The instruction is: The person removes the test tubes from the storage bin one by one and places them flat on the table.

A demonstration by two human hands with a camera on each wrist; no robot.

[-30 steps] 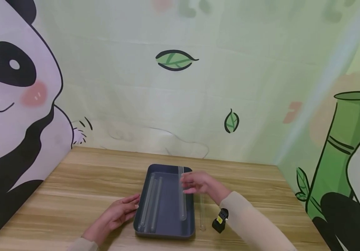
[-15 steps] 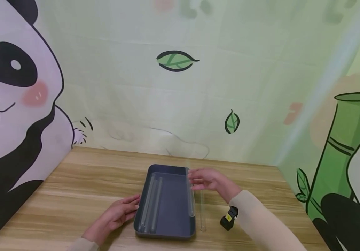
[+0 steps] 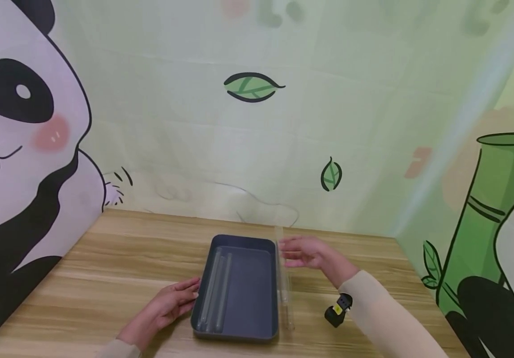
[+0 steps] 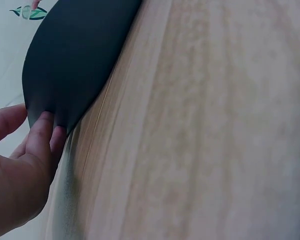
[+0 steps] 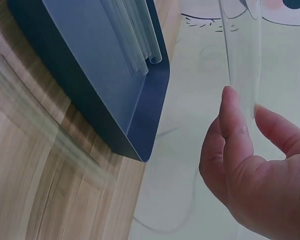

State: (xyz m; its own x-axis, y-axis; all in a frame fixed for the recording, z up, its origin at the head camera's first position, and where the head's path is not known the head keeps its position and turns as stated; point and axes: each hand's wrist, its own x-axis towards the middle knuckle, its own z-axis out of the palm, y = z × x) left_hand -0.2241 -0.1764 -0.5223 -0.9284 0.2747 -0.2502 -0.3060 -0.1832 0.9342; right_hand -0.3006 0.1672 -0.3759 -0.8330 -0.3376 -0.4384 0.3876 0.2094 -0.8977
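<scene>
My right hand [image 3: 303, 252] pinches a clear test tube [image 5: 242, 55] between thumb and fingers. It holds the tube just right of the blue-grey tray [image 3: 252, 298], above the table. Another clear test tube [image 5: 45, 120] lies on the table along the tray's right side; in the head view the held one partly overlaps it. Three similar tubes [image 3: 214, 293] lie side by side in the tray's left part. My left hand [image 3: 172, 303] touches the tray's outer left wall, its fingers [image 4: 40, 132] fairly straight against it in the left wrist view.
The wooden table [image 3: 140, 258] runs back to a wall cloth [image 3: 172, 124] printed with a panda and leaves. A small black device [image 3: 338, 311] with a yellow mark sits at my right wrist.
My right hand has carried the held test tube rightward, from over the tray's right part, across its rim, to beside the tray. The left hand and the tray have stayed put.
</scene>
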